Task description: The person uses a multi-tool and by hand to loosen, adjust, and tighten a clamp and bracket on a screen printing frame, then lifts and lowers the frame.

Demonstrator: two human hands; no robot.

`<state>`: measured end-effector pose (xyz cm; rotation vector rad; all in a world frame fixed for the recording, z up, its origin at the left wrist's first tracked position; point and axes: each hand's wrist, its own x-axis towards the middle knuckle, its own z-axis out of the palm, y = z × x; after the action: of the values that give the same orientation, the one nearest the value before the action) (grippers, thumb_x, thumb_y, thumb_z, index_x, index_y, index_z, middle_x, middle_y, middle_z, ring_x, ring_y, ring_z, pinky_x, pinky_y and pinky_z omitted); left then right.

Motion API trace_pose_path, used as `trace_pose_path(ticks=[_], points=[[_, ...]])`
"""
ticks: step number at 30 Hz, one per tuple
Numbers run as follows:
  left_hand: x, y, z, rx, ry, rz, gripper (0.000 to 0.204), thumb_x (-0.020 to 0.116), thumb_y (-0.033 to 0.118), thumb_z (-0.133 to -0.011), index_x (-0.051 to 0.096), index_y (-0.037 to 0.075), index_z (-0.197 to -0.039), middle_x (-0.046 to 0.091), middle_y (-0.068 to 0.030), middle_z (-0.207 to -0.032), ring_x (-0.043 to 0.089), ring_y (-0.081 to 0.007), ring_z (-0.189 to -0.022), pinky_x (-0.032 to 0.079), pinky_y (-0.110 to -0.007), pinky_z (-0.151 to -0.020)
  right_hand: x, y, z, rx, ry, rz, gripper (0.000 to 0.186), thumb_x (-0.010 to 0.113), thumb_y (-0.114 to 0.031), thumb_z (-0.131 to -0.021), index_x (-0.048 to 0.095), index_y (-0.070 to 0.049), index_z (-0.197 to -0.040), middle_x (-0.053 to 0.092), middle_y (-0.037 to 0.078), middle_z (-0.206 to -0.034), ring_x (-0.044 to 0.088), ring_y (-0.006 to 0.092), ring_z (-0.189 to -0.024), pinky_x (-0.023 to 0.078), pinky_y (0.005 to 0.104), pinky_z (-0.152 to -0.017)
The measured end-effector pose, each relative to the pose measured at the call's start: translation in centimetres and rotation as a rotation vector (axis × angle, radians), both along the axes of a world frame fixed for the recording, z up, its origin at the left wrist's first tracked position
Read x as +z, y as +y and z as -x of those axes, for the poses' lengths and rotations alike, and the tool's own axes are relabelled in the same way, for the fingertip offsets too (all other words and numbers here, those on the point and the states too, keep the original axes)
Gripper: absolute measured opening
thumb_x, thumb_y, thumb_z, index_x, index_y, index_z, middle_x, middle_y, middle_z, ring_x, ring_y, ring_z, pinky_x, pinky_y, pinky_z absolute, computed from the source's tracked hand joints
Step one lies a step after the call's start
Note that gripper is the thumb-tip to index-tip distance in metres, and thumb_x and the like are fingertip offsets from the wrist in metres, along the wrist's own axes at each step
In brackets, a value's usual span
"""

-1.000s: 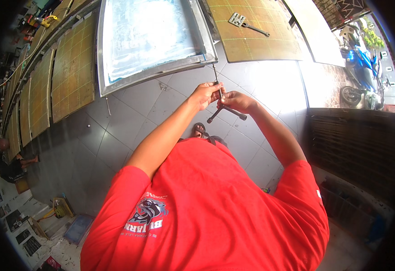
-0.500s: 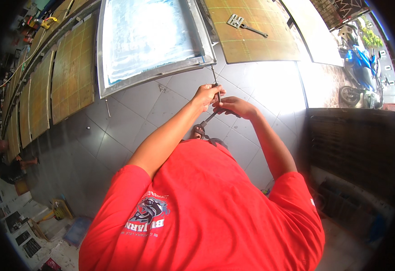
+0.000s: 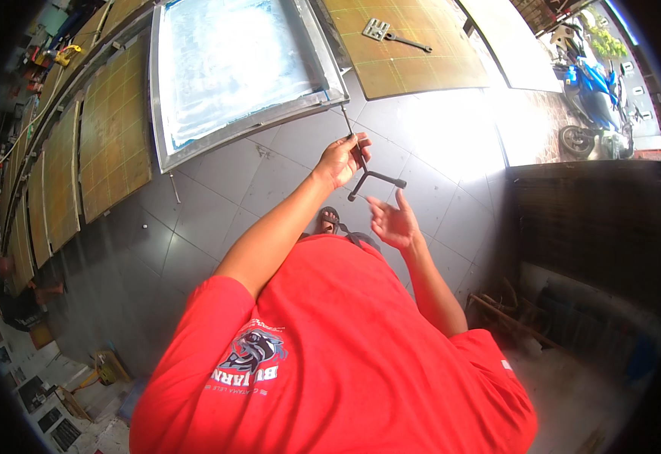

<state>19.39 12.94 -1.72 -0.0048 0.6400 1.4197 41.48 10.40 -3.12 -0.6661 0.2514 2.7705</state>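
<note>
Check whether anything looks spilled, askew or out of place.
One oddity: a small white object lies alone on the tiled floor, perhaps dropped, away from the left hand and its Y-shaped wrench. I see no clear spill.

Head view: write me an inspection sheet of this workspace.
Surface: gridded tan board beside a metal-framed panel.
Job's things: dark three-armed wrench, in line with a thin rod at the panel's corner.
Clutter: spanner and perforated metal plate on the board.
Hands: left hand closed around the wrench; right hand open near it.
Cables: apparently a thin pale cord at far left.
Surroundings: grey tiled floor, blue motorcycle at right, person at left.
</note>
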Motion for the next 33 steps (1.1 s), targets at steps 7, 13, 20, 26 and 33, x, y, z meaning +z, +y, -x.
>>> trace_pose_path(ticks=[7,13,20,26,33], points=[[-0.5,-0.1,0.0,0.037,-0.002,-0.023,0.025,0.044,0.018,-0.095,0.050,-0.002,-0.108,0.056,-0.0127,-0.093,0.052,-0.0170,-0.075,0.049,-0.033,-0.075,1.3,0.2,7.2,-0.333,-0.343,0.019,0.037,0.046,-0.036,-0.093,0.047,-0.002,-0.109,0.058,0.012,-0.108,0.057,0.0193,-0.096,0.047,0.0331,-0.081],[1.4,0.2,-2.4,0.032,0.311,0.157,0.016,0.046,0.019,-0.094,0.046,0.003,-0.097,0.057,-0.0141,-0.089,0.058,-0.0232,-0.081,0.052,-0.039,-0.070,2.6,0.3,7.8,-0.569,-0.729,-0.483,0.029,0.053,-0.006,-0.088,0.047,-0.006,-0.116,0.059,0.006,-0.099,0.058,0.0147,-0.086,0.048,0.0281,-0.075],[0.4,1.3,-1.5,-0.096,0.230,0.241,0.020,0.042,0.021,-0.096,0.049,0.003,-0.091,0.058,-0.0110,-0.082,0.063,-0.0276,-0.083,0.053,-0.042,-0.071,4.4,-3.7,5.5,-0.081,-0.768,-1.628,0.044,0.046,0.004,-0.086,0.049,-0.008,-0.128,0.049,-0.001,-0.086,0.045,0.0068,-0.077,0.040,0.0198,-0.071],[0.9,0.8,0.2,-0.187,0.064,0.121,0.025,0.041,0.022,-0.096,0.052,0.006,-0.080,0.058,-0.0111,-0.080,0.061,-0.0314,-0.095,0.048,-0.045,-0.083,3.5,-2.4,5.0,0.268,-0.249,-1.375,0.058,0.045,0.003,-0.083,0.040,-0.016,-0.137,0.050,-0.001,-0.090,0.048,0.0079,-0.079,0.042,0.0215,-0.072],[1.0,1.1,-0.8,-0.054,0.081,0.186,0.018,0.047,0.016,-0.089,0.047,0.008,-0.073,0.052,-0.0058,-0.065,0.057,-0.0222,-0.071,0.051,-0.039,-0.072,-0.8,1.6,3.7,0.684,-0.472,-1.474,0.065,0.044,0.000,-0.083,0.025,-0.017,-0.143,0.057,0.001,-0.080,0.044,0.0067,-0.060,0.041,0.0224,-0.055]])
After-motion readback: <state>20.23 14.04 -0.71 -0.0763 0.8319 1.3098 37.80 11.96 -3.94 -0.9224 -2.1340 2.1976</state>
